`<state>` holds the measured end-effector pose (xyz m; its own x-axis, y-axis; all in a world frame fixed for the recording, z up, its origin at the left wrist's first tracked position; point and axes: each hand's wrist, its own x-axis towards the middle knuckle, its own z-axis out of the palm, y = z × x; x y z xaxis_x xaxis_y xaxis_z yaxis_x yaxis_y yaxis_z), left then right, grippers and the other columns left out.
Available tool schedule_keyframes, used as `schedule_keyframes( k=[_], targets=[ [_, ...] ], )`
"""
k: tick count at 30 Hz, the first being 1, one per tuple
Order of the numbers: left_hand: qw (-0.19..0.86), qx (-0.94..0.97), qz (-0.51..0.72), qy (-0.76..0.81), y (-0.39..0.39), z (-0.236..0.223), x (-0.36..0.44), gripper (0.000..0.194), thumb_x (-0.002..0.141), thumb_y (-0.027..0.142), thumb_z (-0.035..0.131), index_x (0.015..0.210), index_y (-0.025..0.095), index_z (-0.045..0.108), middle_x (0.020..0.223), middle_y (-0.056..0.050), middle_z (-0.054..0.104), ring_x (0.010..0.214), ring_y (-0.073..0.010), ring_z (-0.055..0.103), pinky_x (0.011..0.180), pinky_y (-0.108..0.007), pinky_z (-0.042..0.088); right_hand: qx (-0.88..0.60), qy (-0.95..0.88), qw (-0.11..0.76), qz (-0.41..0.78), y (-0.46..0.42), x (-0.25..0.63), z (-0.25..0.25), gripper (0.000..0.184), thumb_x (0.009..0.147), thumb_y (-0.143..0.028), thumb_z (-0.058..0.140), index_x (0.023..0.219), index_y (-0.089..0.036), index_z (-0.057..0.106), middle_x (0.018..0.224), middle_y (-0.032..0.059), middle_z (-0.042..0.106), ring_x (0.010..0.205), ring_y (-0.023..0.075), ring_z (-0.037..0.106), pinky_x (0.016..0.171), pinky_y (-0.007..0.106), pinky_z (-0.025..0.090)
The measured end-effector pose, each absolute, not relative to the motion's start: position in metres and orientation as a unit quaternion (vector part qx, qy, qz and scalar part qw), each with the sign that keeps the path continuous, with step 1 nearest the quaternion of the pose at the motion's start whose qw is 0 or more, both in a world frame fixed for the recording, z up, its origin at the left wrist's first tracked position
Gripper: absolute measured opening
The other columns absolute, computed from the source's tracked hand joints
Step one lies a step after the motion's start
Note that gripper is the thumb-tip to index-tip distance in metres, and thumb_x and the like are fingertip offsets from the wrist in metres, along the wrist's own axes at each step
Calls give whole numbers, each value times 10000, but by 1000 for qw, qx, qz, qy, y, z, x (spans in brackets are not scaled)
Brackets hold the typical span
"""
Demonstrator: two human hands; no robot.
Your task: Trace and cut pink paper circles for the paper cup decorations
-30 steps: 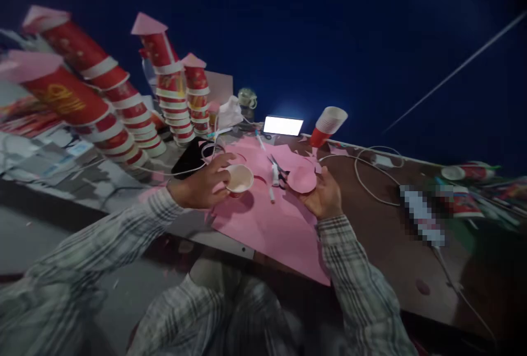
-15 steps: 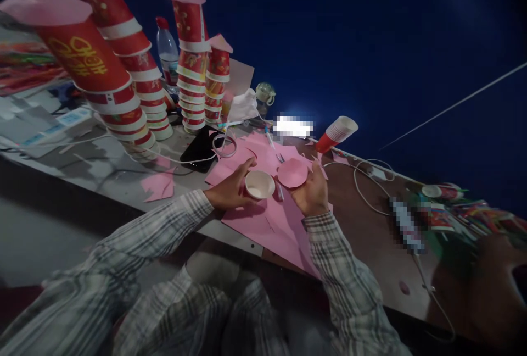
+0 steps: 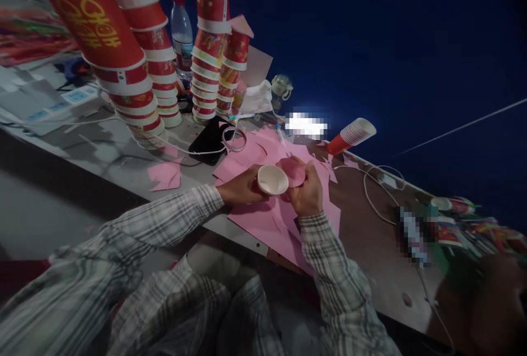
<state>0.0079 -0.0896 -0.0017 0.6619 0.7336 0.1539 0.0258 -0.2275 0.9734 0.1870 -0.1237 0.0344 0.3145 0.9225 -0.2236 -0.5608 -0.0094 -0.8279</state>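
Note:
A paper cup (image 3: 273, 181), its pale open mouth facing up toward me, is in my left hand (image 3: 242, 187), which is closed round its side. My right hand (image 3: 308, 191) grips a round pink paper disc (image 3: 293, 172) by its right edge. The disc is right beside the cup's rim; whether they touch I cannot tell. Beneath both hands lie pink paper sheets (image 3: 263, 224) with cut scraps among them. A pen (image 3: 280, 135) rests on the far part of the paper.
Tall red cup towers (image 3: 208, 65) with pink paper tops stand at the left, near a plastic bottle (image 3: 181, 37) and a black phone (image 3: 208, 140). A roll of tape (image 3: 234, 139) sits on the paper's far left. Stacked cups (image 3: 352, 135) lean at the back right, near a white cable (image 3: 366, 194).
The cup and the pink disc have come closer together. My left fingers have closed round the cup. The whole view has shifted, so the towers appear further right and higher.

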Motion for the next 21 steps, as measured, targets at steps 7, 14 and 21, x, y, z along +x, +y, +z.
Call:
schedule_keyframes(
  k=[7, 14, 21],
  targets=[
    [578, 667, 376, 282, -86, 3, 6, 785, 617, 291, 830, 1304, 231, 455, 1323, -116, 515, 1283, -302, 487, 1113, -490, 391, -428, -42, 682, 591, -123, 192, 36, 413, 974, -427, 387, 1130, -135, 634, 895, 83, 755, 876, 213, 715, 909, 433, 584],
    [754, 455, 397, 260, -85, 15, 3, 1063, 629, 273, 828, 1520, 380, 257, 1363, -63, 559, 1264, -295, 549, 1024, -481, 482, -382, -16, 690, 615, -132, 194, 31, 493, 950, -508, 366, 1147, -132, 617, 1004, 115, 748, 1002, 259, 702, 956, 504, 555],
    [725, 497, 385, 282, -78, 19, 7, 850, 651, 236, 780, 1434, 269, 452, 1439, -99, 520, 1298, -296, 524, 1062, -473, 450, -390, -9, 709, 587, -134, 206, 43, 449, 927, -507, 387, 1077, -155, 620, 951, 114, 742, 941, 253, 710, 864, 456, 603]
  ],
)
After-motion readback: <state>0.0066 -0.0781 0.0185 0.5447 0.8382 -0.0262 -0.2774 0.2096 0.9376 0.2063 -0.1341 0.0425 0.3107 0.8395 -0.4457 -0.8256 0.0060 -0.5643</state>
